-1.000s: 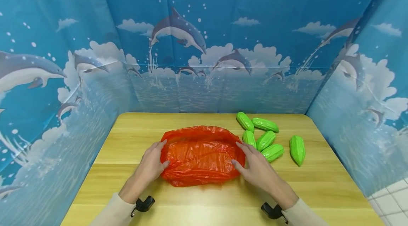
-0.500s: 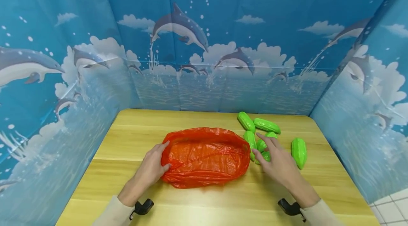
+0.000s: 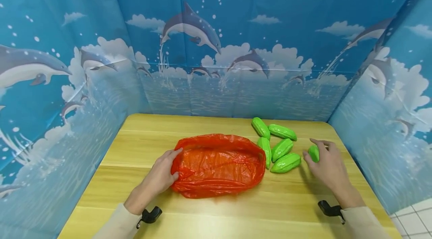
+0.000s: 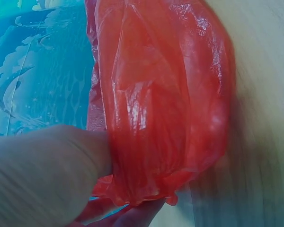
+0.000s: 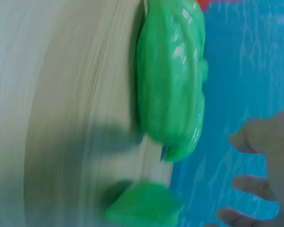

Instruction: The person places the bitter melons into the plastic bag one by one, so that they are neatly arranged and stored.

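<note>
A red plastic bag (image 3: 216,171), its mouth spread wide, lies on the wooden table. My left hand (image 3: 158,171) grips its left rim; in the left wrist view the thumb is on one side of the red film (image 4: 146,109), with fingers partly hidden behind it. My right hand (image 3: 327,164) hovers with parted fingers over the rightmost green ridged gourd (image 3: 314,153), which it mostly covers. In the right wrist view the fingers are spread and appear apart from the blurred gourd (image 5: 144,205).
Several glossy green gourds lie right of the bag, among them a front one (image 3: 286,163) and a back one (image 3: 282,132). One gourd (image 3: 264,151) lies against or very near the bag's right side. Dolphin-printed curtains (image 3: 216,93) enclose the table (image 3: 209,218) at the back and sides.
My right hand has left the bag's right rim and moved right, past the gourd cluster, to the separate gourd. The left hand stays at the left rim.
</note>
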{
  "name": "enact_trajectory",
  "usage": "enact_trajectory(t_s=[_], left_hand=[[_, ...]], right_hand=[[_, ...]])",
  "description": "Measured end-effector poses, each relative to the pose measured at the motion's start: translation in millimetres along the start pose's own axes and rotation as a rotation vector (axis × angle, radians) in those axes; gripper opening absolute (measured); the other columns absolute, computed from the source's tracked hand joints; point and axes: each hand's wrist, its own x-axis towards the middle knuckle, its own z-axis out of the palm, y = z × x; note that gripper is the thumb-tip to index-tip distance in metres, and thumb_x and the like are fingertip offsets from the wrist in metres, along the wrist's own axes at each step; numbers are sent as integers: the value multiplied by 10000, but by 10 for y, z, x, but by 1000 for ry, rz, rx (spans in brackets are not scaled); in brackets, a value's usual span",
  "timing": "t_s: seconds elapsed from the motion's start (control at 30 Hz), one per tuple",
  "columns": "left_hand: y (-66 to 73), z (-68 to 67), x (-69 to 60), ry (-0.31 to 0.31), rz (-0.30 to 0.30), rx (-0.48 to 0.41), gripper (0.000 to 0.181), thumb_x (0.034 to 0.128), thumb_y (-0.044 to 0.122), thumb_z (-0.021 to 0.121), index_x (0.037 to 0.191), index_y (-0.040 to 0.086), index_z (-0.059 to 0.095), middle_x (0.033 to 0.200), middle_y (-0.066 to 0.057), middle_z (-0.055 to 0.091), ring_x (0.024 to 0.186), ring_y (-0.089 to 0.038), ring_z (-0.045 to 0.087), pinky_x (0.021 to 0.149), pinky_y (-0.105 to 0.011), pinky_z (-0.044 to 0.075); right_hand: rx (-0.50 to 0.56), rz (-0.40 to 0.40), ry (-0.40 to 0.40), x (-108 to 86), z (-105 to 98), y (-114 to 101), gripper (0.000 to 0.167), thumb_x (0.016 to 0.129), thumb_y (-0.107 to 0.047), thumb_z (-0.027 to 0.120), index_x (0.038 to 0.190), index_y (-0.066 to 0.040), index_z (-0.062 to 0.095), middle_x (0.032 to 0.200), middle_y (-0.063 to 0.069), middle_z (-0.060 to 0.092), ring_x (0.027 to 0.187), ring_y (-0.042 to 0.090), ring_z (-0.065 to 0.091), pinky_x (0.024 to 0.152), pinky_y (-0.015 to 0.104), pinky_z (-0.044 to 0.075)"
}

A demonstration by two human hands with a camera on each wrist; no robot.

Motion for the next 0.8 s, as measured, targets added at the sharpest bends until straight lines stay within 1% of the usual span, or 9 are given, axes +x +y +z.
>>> enact_trajectory(t_s=[0.07, 0.13, 0.23, 0.3, 0.4, 0.5, 0.7, 0.8], left_hand=[[-9, -4, -19, -12, -6, 2, 808, 934, -83, 897, 1677, 18, 596, 1647, -311, 622, 1458, -530, 679, 1179, -642, 634], [-12, -8, -36, -21, -7, 1, 806, 932, -89, 896, 1674, 31, 605, 1640, -302, 632, 1452, -517, 686, 1179, -633, 638], [-20, 1, -61, -33, -11, -3, 811, 930, -88, 897, 1676, 48, 608, 1627, -300, 641, 1436, -507, 696, 1170, -625, 645], [-24, 7, -77, -36, -18, -10, 810, 929, -85, 898, 1674, 56, 613, 1627, -303, 638, 1441, -503, 695, 1171, -625, 644], [-43, 23, -94, -43, -37, -13, 814, 932, -59, 909, 1679, 70, 613, 1647, -314, 617, 1453, -511, 684, 1175, -636, 640], [-62, 28, -102, -48, -47, -10, 815, 939, -30, 915, 1686, 80, 608, 1659, -313, 606, 1457, -511, 680, 1184, -645, 634], [-69, 10, -98, -50, -41, -18, 793, 950, -17, 910, 1679, 72, 611, 1602, -275, 667, 1421, -471, 705, 1191, -642, 631], [-71, 15, -107, -50, -42, -26, 781, 952, -16, 906, 1673, 66, 616, 1571, -261, 694, 1409, -458, 714, 1201, -640, 625]], right_hand=[[10, 44, -52, 20, -12, 82, 663, 1143, -254, 733, 1661, 98, 517, 1619, 540, 395, 1369, 763, 440, 931, 839, 494], [18, 82, -104, 37, -21, 154, 695, 1159, -272, 708, 1688, 109, 466, 1635, 574, 341, 1410, 806, 370, 989, 895, 455], [32, 108, -161, 65, -34, 238, 726, 1169, -282, 689, 1711, 117, 419, 1624, 610, 321, 1437, 814, 332, 1029, 925, 426], [39, 113, -185, 82, -30, 287, 737, 1173, -294, 680, 1713, 128, 408, 1598, 614, 347, 1433, 789, 351, 1042, 917, 432], [48, 122, -217, 106, -16, 351, 741, 1173, -289, 670, 1710, 143, 397, 1540, 607, 416, 1402, 749, 390, 1032, 886, 459], [48, 124, -241, 129, 2, 410, 740, 1161, -268, 680, 1700, 152, 394, 1478, 602, 471, 1349, 747, 437, 988, 859, 496], [46, 107, -238, 187, 24, 478, 734, 1128, -223, 724, 1672, 160, 415, 1386, 600, 540, 1256, 773, 533, 921, 832, 537], [43, 113, -236, 210, 19, 487, 739, 1123, -222, 728, 1665, 170, 413, 1369, 596, 550, 1237, 766, 553, 903, 810, 544]])
